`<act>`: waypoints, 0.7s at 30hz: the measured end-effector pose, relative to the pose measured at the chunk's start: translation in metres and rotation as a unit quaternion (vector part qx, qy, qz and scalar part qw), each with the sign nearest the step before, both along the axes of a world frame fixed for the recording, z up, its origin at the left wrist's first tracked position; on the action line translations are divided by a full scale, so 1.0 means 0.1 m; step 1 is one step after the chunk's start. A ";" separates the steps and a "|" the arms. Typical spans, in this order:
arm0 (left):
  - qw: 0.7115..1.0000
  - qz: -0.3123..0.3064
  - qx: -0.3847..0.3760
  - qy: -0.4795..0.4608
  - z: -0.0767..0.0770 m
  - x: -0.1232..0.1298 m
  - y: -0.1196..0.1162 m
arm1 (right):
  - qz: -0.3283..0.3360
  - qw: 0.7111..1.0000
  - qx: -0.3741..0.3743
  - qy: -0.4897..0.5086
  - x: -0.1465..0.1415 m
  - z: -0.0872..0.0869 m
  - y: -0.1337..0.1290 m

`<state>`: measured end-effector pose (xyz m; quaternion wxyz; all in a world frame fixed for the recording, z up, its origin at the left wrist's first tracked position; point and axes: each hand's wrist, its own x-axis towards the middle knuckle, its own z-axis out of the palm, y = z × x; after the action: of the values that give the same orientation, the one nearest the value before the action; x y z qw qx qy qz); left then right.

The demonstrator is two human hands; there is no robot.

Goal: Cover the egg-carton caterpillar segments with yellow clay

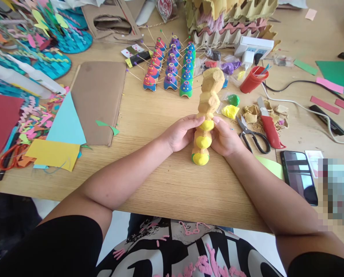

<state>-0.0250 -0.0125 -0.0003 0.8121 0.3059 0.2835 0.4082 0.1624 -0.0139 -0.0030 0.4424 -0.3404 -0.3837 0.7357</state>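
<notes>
A long strip of joined egg-carton cups [209, 103] is held upright between both hands. Its lower bumps are covered with yellow clay, and a little green shows at the bottom end; the upper cups are bare tan. My left hand [184, 132] grips its left side, thumb near the top yellow bump. On the right side my right hand [225, 136] holds it in the same way. Beyond the hands stand finished caterpillar-like strips: a red and blue one [151, 71], a purple and blue one [171, 69] and a green and blue one [187, 69].
Scissors [254, 134] and a red-handled knife [268, 125] lie right of the hands, near yellow clay [230, 111], green clay [234, 100] and a red cup [254, 79]. A phone [299, 177] is at the right, cardboard [99, 100] at the left, egg trays [232, 34] behind.
</notes>
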 end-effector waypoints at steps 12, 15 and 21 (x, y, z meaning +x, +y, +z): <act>0.999 0.011 -0.031 -0.015 0.01 0.02 0.00 | 0.006 1.000 0.013 -0.004 0.00 0.00 -0.01; 0.999 0.013 -0.030 -0.011 0.02 0.03 0.00 | -0.005 1.000 0.014 -0.002 0.01 -0.01 0.00; 0.998 0.022 -0.062 -0.010 0.14 0.08 -0.02 | -0.011 1.000 0.011 -0.001 0.01 -0.02 -0.01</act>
<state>-0.0166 -0.0147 0.0139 0.8232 0.2445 0.3066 0.4105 0.1631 -0.0145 -0.0053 0.4538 -0.3407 -0.3883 0.7261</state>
